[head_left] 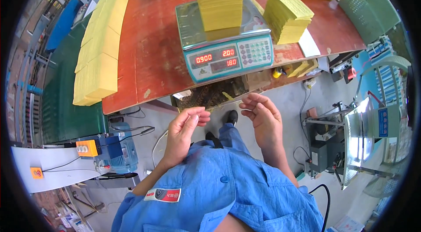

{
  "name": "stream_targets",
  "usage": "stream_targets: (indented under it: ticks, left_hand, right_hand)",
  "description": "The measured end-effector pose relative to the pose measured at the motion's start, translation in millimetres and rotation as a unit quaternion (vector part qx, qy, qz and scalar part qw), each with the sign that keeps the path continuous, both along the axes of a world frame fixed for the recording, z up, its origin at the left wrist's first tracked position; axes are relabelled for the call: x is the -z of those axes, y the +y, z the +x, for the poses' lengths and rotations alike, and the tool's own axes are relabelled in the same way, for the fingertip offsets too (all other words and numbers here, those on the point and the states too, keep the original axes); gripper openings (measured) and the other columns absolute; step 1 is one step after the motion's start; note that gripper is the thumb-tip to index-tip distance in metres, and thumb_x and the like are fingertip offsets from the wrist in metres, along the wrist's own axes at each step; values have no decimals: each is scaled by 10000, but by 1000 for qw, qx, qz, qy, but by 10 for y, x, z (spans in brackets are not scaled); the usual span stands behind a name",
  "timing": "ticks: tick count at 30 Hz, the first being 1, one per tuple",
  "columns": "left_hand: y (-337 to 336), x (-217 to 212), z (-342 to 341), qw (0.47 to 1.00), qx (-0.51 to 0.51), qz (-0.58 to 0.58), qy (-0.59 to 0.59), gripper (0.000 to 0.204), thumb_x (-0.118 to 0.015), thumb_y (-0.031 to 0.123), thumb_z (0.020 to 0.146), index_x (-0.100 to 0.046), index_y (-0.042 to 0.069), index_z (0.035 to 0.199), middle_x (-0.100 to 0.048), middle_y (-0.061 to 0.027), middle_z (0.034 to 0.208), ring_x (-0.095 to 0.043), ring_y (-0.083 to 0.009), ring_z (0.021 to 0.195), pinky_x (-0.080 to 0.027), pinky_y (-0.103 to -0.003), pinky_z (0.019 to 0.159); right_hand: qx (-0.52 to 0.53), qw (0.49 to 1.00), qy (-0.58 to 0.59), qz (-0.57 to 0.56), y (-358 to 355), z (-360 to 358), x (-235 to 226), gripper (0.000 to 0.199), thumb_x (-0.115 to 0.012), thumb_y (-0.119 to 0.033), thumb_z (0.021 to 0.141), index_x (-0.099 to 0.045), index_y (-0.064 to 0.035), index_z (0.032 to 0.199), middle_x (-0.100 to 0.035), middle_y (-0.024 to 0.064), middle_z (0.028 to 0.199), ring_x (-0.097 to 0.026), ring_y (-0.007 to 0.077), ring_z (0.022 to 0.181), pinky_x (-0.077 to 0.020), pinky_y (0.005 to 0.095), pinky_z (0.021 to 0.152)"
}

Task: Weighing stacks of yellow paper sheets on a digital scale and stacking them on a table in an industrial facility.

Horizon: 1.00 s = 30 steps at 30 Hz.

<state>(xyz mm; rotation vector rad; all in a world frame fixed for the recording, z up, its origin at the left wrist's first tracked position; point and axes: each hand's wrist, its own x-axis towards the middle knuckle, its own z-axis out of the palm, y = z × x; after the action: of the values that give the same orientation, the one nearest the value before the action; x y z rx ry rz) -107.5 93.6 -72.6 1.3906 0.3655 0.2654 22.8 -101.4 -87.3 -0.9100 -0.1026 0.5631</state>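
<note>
In front of my body, short of the table's near edge, my left hand (186, 132) and my right hand (265, 122) hang in the air with a gap between them. Both have loosely bent fingers and hold nothing. Beyond them a teal digital weighing scale (255, 53) stands on the red table (147, 43), its red digits lit. A tall stack of yellow paper sheets (218, 2) rests upright on the scale's metal pan (190, 24); its top runs out of view. Neither hand touches the scale or the stack.
Another yellow stack (287, 17) sits right of the scale, beside a white pad (309, 43). Yellow stacks line a green conveyor belt (61, 74) at the left. A motor (125, 148) is below it. A large floor fan (359, 131) stands on the right.
</note>
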Motion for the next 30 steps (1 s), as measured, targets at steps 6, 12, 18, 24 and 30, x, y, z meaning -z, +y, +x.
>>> stream_targets:
  ticks: [6, 12, 18, 24, 30]
  left_hand:
    - [8, -9, -45, 1000, -9, -2, 9, 303, -463, 200, 1061, -614, -15, 1213, -690, -138, 1093, -660, -193, 1000, -514, -328, 899]
    - [142, -26, 163, 999, -43, 17, 12, 297, -453, 175, 1039, -624, -27, 1173, -690, -169, 1079, -667, -227, 976, -529, -366, 887]
    - [384, -298, 735, 994, -79, 41, -56, 285, -456, 170, 1042, -632, -18, 1166, -705, -161, 1053, -680, -216, 950, -532, -353, 874]
    - [631, -606, 1577, 982, -111, 93, -119, 286, -451, 166, 1045, -633, -29, 1149, -698, -165, 1063, -679, -225, 971, -538, -345, 866]
    - [1091, -594, 2512, 940, -233, 64, -240, 390, -455, 272, 1030, -543, 9, 1304, -584, -107, 1297, -557, -206, 1198, -457, -371, 972]
  right_hand:
    - [-10, 1000, -9, 12, 80, -25, -53, 285, -505, -88, 1000, -600, 23, 1244, -678, 131, 1135, -656, 207, 1040, -519, 332, 899]
    - [-15, 1000, 1, -4, 181, 150, -13, 277, -517, -105, 976, -609, 28, 1202, -680, 147, 1110, -666, 243, 1012, -532, 369, 877]
    - [-27, 1000, -14, 0, 358, 600, -131, 265, -526, -106, 971, -615, 22, 1185, -688, 147, 1090, -666, 245, 1010, -530, 374, 882]
    - [-56, 997, -47, 33, 609, 1362, -338, 256, -530, -95, 968, -614, 24, 1178, -690, 149, 1086, -670, 253, 1006, -530, 381, 889]
    - [-31, 989, -139, 32, 898, 2335, -559, 236, -518, -44, 973, -632, 30, 1166, -688, 120, 1101, -650, 201, 1032, -507, 339, 910]
